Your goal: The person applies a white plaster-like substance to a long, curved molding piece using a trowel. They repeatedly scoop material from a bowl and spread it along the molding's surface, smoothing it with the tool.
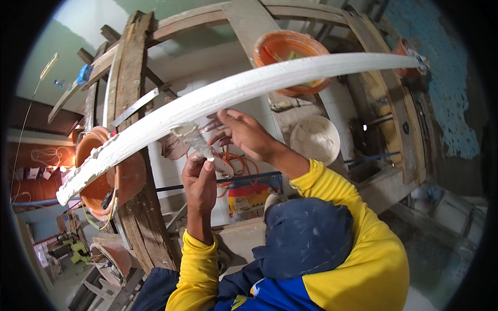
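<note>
A wall of chipped blue paint (436,78) borders the right of a work space, where rough wooden planks (132,67) form a frame above pale floor tiles. A long white bar (223,101), its left end crusted with paste, crosses in front of the planks and stands in the way of two buckets, hiding part of each. A worker in yellow sleeves (337,194) and dark trousers bends close beneath it.

Among the containers, the orange bucket (129,179) at left has a cable running over its side; its contents cannot be made out. The orange basin (277,37) behind the bar holds something greenish, partly hidden. Nearer the right hand (251,136), a round pale tub (293,139) contains whitish material. A red-and-yellow package (251,199) lies below, near a coil of orange cord (244,168). A narrow metal strip (136,108) rests near the left-hand plank.

At center, just below the bar, is a flat tool (199,141) smeared with whitish paste. The left hand (199,181) pinches its lower end, thumb and fingertips together; the right hand's fingers are apart beside it, though whether they touch it cannot be told.
</note>
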Tool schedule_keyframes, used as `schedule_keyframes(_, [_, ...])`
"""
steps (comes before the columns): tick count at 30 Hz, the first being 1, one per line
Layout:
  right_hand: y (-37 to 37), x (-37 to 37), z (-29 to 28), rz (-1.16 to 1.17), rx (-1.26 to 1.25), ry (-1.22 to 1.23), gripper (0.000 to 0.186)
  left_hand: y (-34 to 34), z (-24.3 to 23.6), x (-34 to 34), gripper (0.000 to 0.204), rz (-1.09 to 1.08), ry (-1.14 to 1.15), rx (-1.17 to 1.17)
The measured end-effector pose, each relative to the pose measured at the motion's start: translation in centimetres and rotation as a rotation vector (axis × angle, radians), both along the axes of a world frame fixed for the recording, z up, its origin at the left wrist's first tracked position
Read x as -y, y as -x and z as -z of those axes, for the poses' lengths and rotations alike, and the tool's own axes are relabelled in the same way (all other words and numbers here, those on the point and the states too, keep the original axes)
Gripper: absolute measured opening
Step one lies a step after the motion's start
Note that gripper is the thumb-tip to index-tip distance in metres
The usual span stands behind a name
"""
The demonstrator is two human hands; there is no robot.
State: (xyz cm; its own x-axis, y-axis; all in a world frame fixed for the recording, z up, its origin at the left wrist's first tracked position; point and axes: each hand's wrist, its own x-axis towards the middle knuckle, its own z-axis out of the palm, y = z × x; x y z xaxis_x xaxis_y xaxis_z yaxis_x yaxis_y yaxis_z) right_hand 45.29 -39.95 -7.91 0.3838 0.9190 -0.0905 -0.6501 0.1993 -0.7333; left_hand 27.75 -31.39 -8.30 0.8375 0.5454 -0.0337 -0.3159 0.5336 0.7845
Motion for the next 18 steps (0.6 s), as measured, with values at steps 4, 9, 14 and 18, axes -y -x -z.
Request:
schedule_keyframes(4, [2.1, 8.4, 0.3, 0.174, 0.342, 0.146, 0.049, -2.4, 1.5, 3.4, 0.024, 0.029, -0.017, -0.196])
schedule_keyframes(9, [4.6, 16.2, 2.3, 0.398, 0.633, 0.484, 0.039, -5.9, 2.3, 10.2, 0.02, 0.182, -0.01, -0.296])
schedule_keyframes(14, [3.2, 23.0, 1.2, 0.449, 0.36, 0.74, 0.038, -7.6, 6.7, 13.5, 0.028, 0.344, -0.228, -0.272])
schedule_keyframes(18, [-3.7, 29.2, 1.7, 0.322, 1.221, 1.205, 0.027, -8.5, 12.3, 13.0, 0.045, 0.24, -0.39, -0.451])
